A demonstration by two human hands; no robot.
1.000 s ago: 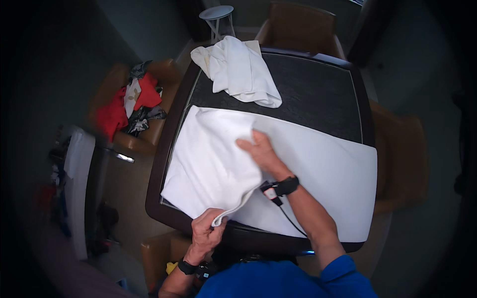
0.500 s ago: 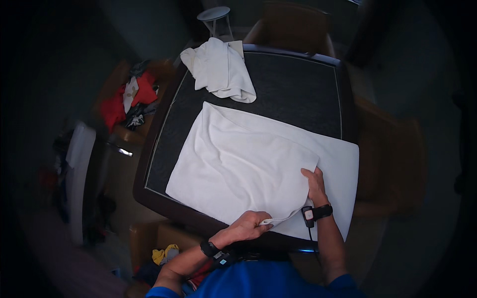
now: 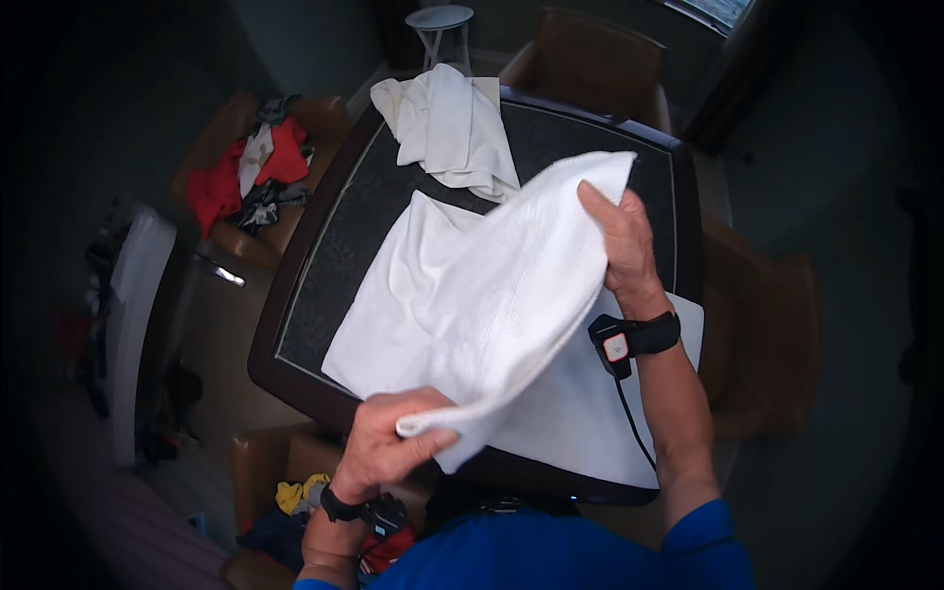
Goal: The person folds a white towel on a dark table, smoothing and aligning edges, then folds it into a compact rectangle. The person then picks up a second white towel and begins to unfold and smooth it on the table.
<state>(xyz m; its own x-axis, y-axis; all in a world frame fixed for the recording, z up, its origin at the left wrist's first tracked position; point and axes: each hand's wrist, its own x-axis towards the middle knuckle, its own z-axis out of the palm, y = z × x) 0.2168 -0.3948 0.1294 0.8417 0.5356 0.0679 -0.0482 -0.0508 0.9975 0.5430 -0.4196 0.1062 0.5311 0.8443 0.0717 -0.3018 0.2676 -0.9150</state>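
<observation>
A white towel (image 3: 462,285) lies partly on the dark table, its right side lifted up off the surface. My left hand (image 3: 388,442) grips the near edge of the raised part, thumb on top, at the table's front. My right hand (image 3: 621,236) holds the far corner of the same raised part, fingers behind the cloth. Between both hands the lifted edge sags in a curve. A lower layer of the towel still rests flat under my right forearm. Each wrist wears a black strap with a small device.
A second white cloth heap (image 3: 452,133) sits at the table's (image 3: 334,256) far left corner. Brown chairs (image 3: 590,59) surround the table; the left one bears red and dark clothes (image 3: 261,172). A small white stool (image 3: 439,18) stands beyond. A cable hangs from my right wrist device.
Both hands have raised the towel's right part off the table. My right hand moved up and away from me with its corner; my left hand shifted left with the near edge.
</observation>
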